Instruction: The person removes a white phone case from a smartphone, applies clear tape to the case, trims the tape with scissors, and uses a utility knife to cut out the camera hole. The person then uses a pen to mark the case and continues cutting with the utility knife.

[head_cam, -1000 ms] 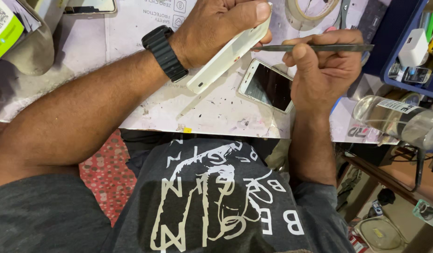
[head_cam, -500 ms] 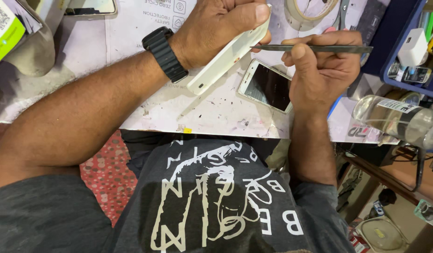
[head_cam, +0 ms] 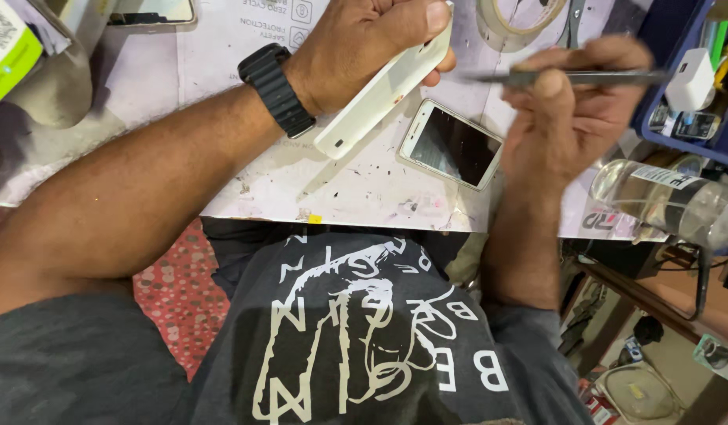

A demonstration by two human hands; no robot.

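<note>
- The left hand (head_cam: 364, 47) is gripping one white phone body (head_cam: 384, 90), fingers wrapped tight around its upper end, holding it tilted above the work surface (head_cam: 364, 189); one black watch (head_cam: 276, 90) is sitting on that wrist.
- The right hand (head_cam: 572, 110) is pinching one thin dark metal tool (head_cam: 569, 77), thumb and fingers closed on its shaft, the tip pointing left toward the white phone body but not quite touching it.
- One second phone (head_cam: 452, 144) with a dark screen is lying flat on the work surface, just below and between the two hands.
- One roll of tape (head_cam: 521, 16) is resting near the top edge.
- One clear bottle (head_cam: 671, 201) is lying at the right, beside one blue tray (head_cam: 679, 86) holding one white charger (head_cam: 691, 79).
</note>
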